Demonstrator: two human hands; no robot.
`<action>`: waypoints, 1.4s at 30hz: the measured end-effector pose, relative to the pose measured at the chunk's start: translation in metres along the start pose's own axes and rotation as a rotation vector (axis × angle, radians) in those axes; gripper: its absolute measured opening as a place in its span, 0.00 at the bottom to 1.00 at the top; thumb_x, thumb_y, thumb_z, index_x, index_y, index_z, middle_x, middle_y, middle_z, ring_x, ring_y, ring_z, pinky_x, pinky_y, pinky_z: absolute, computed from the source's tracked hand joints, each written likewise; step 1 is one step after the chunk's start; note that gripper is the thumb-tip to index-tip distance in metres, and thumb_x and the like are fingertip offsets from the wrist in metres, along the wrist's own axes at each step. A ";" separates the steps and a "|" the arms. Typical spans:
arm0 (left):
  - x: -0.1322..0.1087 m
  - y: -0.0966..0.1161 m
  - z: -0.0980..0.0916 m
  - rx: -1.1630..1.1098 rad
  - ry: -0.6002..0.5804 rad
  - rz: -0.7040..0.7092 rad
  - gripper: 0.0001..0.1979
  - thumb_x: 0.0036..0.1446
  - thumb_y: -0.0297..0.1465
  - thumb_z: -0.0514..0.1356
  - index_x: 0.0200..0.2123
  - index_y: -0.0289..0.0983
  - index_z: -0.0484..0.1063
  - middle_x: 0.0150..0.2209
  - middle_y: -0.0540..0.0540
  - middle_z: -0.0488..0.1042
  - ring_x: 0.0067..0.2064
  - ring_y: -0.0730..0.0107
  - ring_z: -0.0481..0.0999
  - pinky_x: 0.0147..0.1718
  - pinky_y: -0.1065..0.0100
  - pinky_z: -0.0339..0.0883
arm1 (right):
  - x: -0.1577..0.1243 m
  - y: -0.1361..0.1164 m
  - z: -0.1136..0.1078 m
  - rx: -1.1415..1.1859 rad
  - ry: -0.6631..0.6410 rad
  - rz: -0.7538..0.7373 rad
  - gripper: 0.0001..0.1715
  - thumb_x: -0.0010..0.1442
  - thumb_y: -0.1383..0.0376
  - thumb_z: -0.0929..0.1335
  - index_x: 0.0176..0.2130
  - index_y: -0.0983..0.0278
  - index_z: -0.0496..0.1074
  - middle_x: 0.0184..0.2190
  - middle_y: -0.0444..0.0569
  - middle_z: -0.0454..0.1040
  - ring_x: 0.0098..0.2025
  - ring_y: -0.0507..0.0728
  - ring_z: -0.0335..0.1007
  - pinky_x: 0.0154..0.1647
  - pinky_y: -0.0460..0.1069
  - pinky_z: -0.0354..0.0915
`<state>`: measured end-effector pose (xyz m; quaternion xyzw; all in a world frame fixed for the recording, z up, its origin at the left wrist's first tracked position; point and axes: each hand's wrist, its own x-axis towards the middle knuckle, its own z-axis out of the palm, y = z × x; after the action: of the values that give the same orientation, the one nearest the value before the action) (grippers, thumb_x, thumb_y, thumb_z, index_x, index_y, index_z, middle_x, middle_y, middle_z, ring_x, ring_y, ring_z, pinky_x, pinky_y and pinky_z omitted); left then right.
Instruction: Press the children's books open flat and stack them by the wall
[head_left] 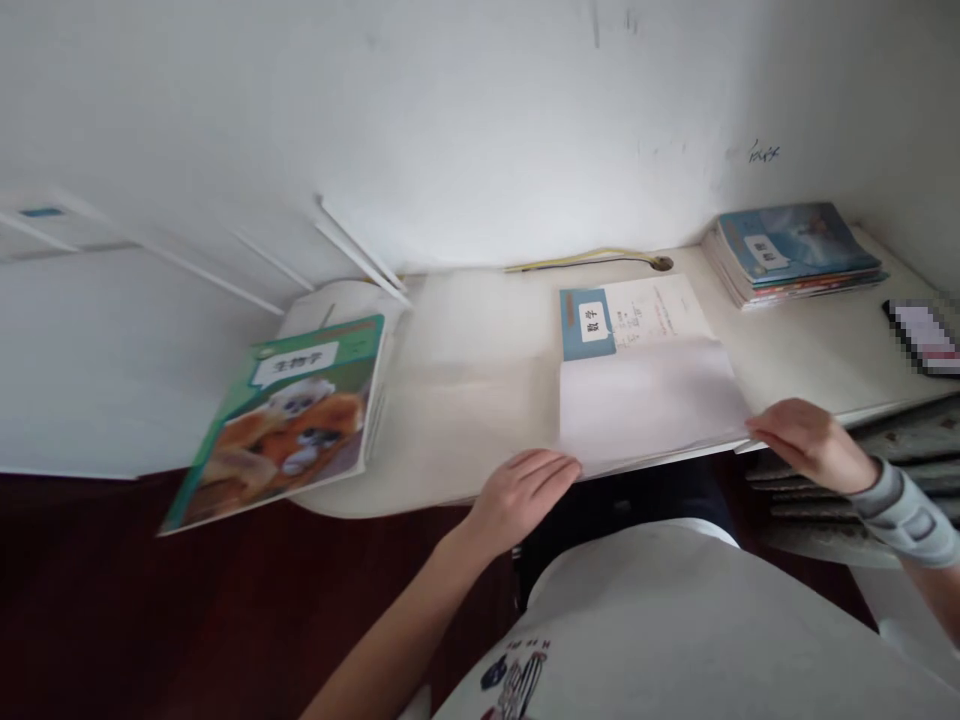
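On the desk before me lies a textbook [587, 335] with a blue panel and a white title label. A blank whitish sheet [649, 395] covers its lower part; I cannot tell if it is joined to the book. My left hand [529, 495] pinches the sheet's near left corner at the desk edge. At the near right corner, the closed fingers of my right hand [810, 440] grip the same sheet. The right wrist wears a grey band [907, 515].
A green biology book [292, 420] overhangs the desk's left end. At the back right stands a stack of books [799, 245], with a phone [924, 338] nearby. Cables [585, 260] run along the wall to a hole. The pale desk [472, 420] has a rounded left end.
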<state>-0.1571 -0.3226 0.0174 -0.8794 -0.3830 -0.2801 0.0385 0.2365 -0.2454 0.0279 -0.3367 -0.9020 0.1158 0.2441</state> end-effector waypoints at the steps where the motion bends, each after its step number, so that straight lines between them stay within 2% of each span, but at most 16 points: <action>1: -0.009 0.004 0.010 0.040 0.003 0.031 0.13 0.59 0.21 0.52 0.42 0.40 0.73 0.36 0.47 0.79 0.38 0.68 0.78 0.40 0.65 0.72 | -0.012 0.002 0.011 -0.045 -0.030 -0.020 0.12 0.60 0.67 0.63 0.42 0.56 0.73 0.34 0.48 0.77 0.37 0.57 0.74 0.40 0.54 0.69; 3: -0.020 0.008 0.028 0.112 0.012 0.040 0.13 0.58 0.20 0.52 0.40 0.40 0.73 0.36 0.47 0.79 0.39 0.68 0.78 0.40 0.64 0.72 | -0.029 0.006 0.030 -0.133 -0.032 -0.043 0.14 0.61 0.68 0.62 0.40 0.57 0.75 0.36 0.49 0.78 0.39 0.58 0.74 0.40 0.54 0.70; 6: -0.022 0.012 0.043 0.176 0.001 -0.002 0.10 0.57 0.22 0.54 0.38 0.40 0.73 0.35 0.47 0.78 0.38 0.68 0.77 0.40 0.64 0.71 | -0.037 0.006 0.046 -0.237 0.006 -0.032 0.13 0.60 0.68 0.63 0.40 0.57 0.75 0.38 0.50 0.78 0.41 0.58 0.73 0.42 0.54 0.68; 9: -0.017 0.016 0.051 0.213 -0.031 -0.062 0.05 0.57 0.28 0.57 0.37 0.40 0.73 0.30 0.47 0.75 0.33 0.67 0.74 0.36 0.65 0.69 | -0.032 -0.003 0.053 -0.266 0.027 0.004 0.11 0.60 0.66 0.64 0.40 0.57 0.75 0.37 0.51 0.77 0.39 0.57 0.72 0.42 0.54 0.66; 12: -0.013 0.021 0.058 0.222 0.007 -0.139 0.05 0.57 0.33 0.59 0.37 0.40 0.73 0.25 0.49 0.71 0.29 0.68 0.71 0.32 0.65 0.65 | -0.023 -0.013 0.062 -0.246 0.086 0.059 0.09 0.59 0.63 0.66 0.38 0.59 0.76 0.33 0.51 0.76 0.36 0.57 0.70 0.40 0.53 0.65; 14: -0.011 0.024 0.062 0.183 0.052 -0.214 0.04 0.57 0.32 0.59 0.32 0.40 0.73 0.23 0.49 0.70 0.28 0.68 0.69 0.32 0.65 0.63 | -0.019 -0.017 0.067 -0.216 0.146 0.114 0.08 0.60 0.62 0.66 0.34 0.60 0.75 0.31 0.51 0.75 0.34 0.57 0.69 0.38 0.52 0.64; 16: -0.008 0.026 0.065 0.132 0.095 -0.310 0.08 0.57 0.31 0.58 0.26 0.39 0.71 0.24 0.49 0.70 0.28 0.69 0.69 0.33 0.65 0.62 | -0.015 -0.019 0.071 -0.177 0.178 0.172 0.10 0.60 0.61 0.66 0.31 0.60 0.74 0.29 0.50 0.74 0.33 0.56 0.68 0.36 0.52 0.63; 20: 0.002 0.026 0.069 0.118 0.104 -0.482 0.14 0.58 0.34 0.57 0.20 0.39 0.66 0.22 0.49 0.69 0.27 0.69 0.67 0.31 0.65 0.60 | -0.008 -0.020 0.070 -0.144 0.127 0.276 0.14 0.61 0.58 0.64 0.26 0.61 0.70 0.26 0.48 0.72 0.31 0.56 0.68 0.34 0.51 0.60; 24: 0.009 0.026 0.069 0.133 0.024 -0.539 0.16 0.59 0.35 0.56 0.19 0.39 0.63 0.21 0.49 0.68 0.27 0.69 0.66 0.30 0.65 0.60 | 0.000 -0.019 0.066 -0.205 0.035 0.329 0.19 0.62 0.55 0.62 0.24 0.61 0.65 0.23 0.47 0.69 0.28 0.56 0.66 0.32 0.50 0.58; 27: 0.011 0.029 0.067 0.192 0.005 -0.525 0.13 0.59 0.35 0.55 0.24 0.38 0.67 0.24 0.47 0.70 0.29 0.67 0.69 0.31 0.65 0.61 | 0.005 -0.016 0.064 -0.211 -0.007 0.365 0.18 0.62 0.52 0.62 0.28 0.61 0.65 0.23 0.46 0.69 0.25 0.55 0.64 0.30 0.49 0.58; 29: 0.014 0.034 0.066 0.274 0.043 -0.455 0.06 0.59 0.31 0.56 0.33 0.37 0.71 0.32 0.44 0.74 0.36 0.65 0.72 0.36 0.63 0.63 | 0.008 -0.014 0.063 -0.200 -0.036 0.377 0.17 0.61 0.51 0.62 0.32 0.62 0.64 0.23 0.46 0.70 0.25 0.55 0.65 0.30 0.49 0.59; 32: 0.019 0.040 0.068 0.309 0.021 -0.185 0.13 0.58 0.22 0.55 0.46 0.37 0.70 0.42 0.42 0.75 0.45 0.64 0.73 0.45 0.63 0.64 | 0.010 -0.011 0.060 -0.188 -0.077 0.376 0.17 0.61 0.51 0.62 0.35 0.62 0.64 0.23 0.46 0.71 0.24 0.56 0.66 0.30 0.49 0.59; 34: 0.023 0.044 0.070 0.274 -0.048 -0.029 0.16 0.58 0.19 0.53 0.47 0.35 0.69 0.43 0.44 0.76 0.45 0.67 0.73 0.46 0.66 0.65 | 0.010 -0.010 0.057 -0.197 -0.091 0.371 0.16 0.61 0.52 0.63 0.37 0.63 0.64 0.22 0.45 0.70 0.23 0.56 0.66 0.29 0.49 0.59; 36: 0.025 0.048 0.072 0.283 -0.095 0.017 0.15 0.58 0.19 0.51 0.47 0.31 0.69 0.44 0.42 0.76 0.44 0.68 0.74 0.46 0.67 0.67 | 0.012 -0.014 0.055 -0.236 -0.089 0.341 0.14 0.61 0.55 0.63 0.38 0.63 0.65 0.23 0.46 0.71 0.24 0.56 0.66 0.29 0.50 0.59; 39: 0.027 0.055 0.073 0.370 -0.134 0.017 0.15 0.57 0.19 0.52 0.46 0.26 0.70 0.45 0.36 0.75 0.44 0.63 0.75 0.45 0.64 0.68 | 0.015 -0.030 0.062 -0.370 -0.006 0.210 0.10 0.62 0.63 0.63 0.42 0.64 0.69 0.34 0.52 0.74 0.34 0.58 0.69 0.37 0.53 0.61; 42: 0.029 0.061 0.073 0.421 -0.163 0.009 0.15 0.57 0.20 0.52 0.46 0.24 0.70 0.45 0.33 0.75 0.44 0.61 0.75 0.44 0.63 0.69 | 0.017 -0.050 0.083 -0.398 0.069 -0.035 0.15 0.61 0.70 0.62 0.47 0.61 0.70 0.42 0.52 0.74 0.45 0.58 0.67 0.51 0.57 0.58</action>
<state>-0.0649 -0.3262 -0.0201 -0.8735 -0.4309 -0.1217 0.1913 0.1546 -0.2755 -0.0186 -0.3662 -0.9040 -0.0809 0.2053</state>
